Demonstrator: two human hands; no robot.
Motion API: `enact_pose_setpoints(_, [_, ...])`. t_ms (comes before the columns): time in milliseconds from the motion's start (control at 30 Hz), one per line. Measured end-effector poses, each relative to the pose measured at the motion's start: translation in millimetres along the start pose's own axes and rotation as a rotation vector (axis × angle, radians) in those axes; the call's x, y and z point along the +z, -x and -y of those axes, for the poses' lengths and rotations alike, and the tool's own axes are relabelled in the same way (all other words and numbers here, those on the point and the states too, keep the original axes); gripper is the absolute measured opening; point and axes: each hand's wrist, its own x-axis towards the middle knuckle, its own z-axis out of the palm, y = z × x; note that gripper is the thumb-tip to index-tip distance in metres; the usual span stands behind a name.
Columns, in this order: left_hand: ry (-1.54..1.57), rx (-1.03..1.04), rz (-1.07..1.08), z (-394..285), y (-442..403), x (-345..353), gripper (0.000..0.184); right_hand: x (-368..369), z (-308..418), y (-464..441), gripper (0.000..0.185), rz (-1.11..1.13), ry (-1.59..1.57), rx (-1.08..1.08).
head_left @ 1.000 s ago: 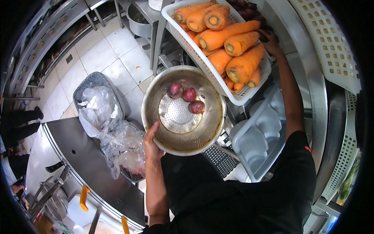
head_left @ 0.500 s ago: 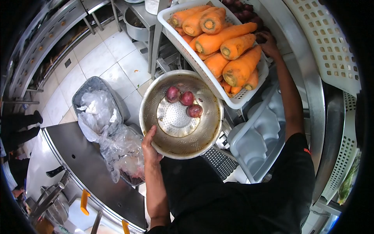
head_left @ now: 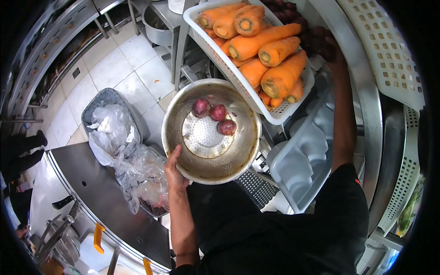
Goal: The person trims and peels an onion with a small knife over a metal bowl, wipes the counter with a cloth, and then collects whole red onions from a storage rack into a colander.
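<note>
My left hand (head_left: 176, 170) grips the lower left rim of a metal colander (head_left: 243, 160), its thumb over the edge. Three red onions (head_left: 218, 112) lie inside the colander. At the upper right, my right hand (head_left: 335, 51) reaches to a pile of dark red onions (head_left: 316, 41) behind the carrots; its fingers are dim and partly hidden, so what they hold cannot be made out. A white basket (head_left: 229, 62) full of large carrots (head_left: 283, 75) stands between the colander and the onion pile.
Grey plastic tray (head_left: 298, 169) below my right arm. Bin with clear plastic bags (head_left: 112, 130) on the left, beside a steel counter (head_left: 114, 197) with a knife (head_left: 63, 202) nearby. White perforated crate (head_left: 389, 55) at the right. A person's dark-clothed legs (head_left: 23, 151) at the far left.
My right hand has moved from beside the carrots to the right, along the onion pile. The colander, still in my left hand, has shifted slightly left in view.
</note>
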Motion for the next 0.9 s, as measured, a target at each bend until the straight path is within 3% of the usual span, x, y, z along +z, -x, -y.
enact_pose_setpoints(133, [0.028, 0.012, 0.032, 1.7, -5.9, -4.3, 0.047, 62.8, 21.1, 80.8, 0.059, 0.111, -0.048, -0.01])
enact_pose_setpoints(267, [0.004, 0.024, 0.081, 2.6, -12.8, -11.0, 0.047, 160.9, 21.7, 186.2, 0.06, 0.375, 0.074, 0.098])
enact_pose_setpoints(367, [0.021, 0.021, 0.135, 0.7, -10.8, -7.3, 0.047, 226.5, -11.1, 222.3, 0.062, 0.769, 0.217, 0.166])
enact_pose_setpoints(433, [0.022, 0.033, 0.166, -1.3, -9.7, -4.7, 0.047, 249.6, -51.2, 228.0, 0.057, 0.975, 0.593, -0.09])
enact_pose_setpoints(500, [0.045, 0.03, 0.217, -2.0, -12.9, -6.9, 0.046, 268.6, -100.1, 238.1, 0.054, 1.016, 0.714, -0.015])
enact_pose_setpoints(667, [0.08, 0.058, 0.239, -1.7, -14.5, -5.4, 0.046, 280.8, -171.1, 254.0, 0.062, 0.97, 0.944, -0.091])
enact_pose_setpoints(800, [0.088, 0.021, 0.255, 4.1, -17.6, -14.1, 0.047, 277.6, -119.5, 242.8, 0.054, 0.931, 0.837, -0.234])
enact_pose_setpoints(867, [0.073, 0.013, 0.174, 3.5, -17.1, -13.6, 0.047, 271.6, -58.7, 231.5, 0.04, 0.737, 0.657, -0.195])
enact_pose_setpoints(900, [0.079, 0.01, 0.171, 3.0, -15.4, -12.9, 0.047, 259.8, -38.0, 222.1, 0.028, 0.544, 0.806, -0.492])
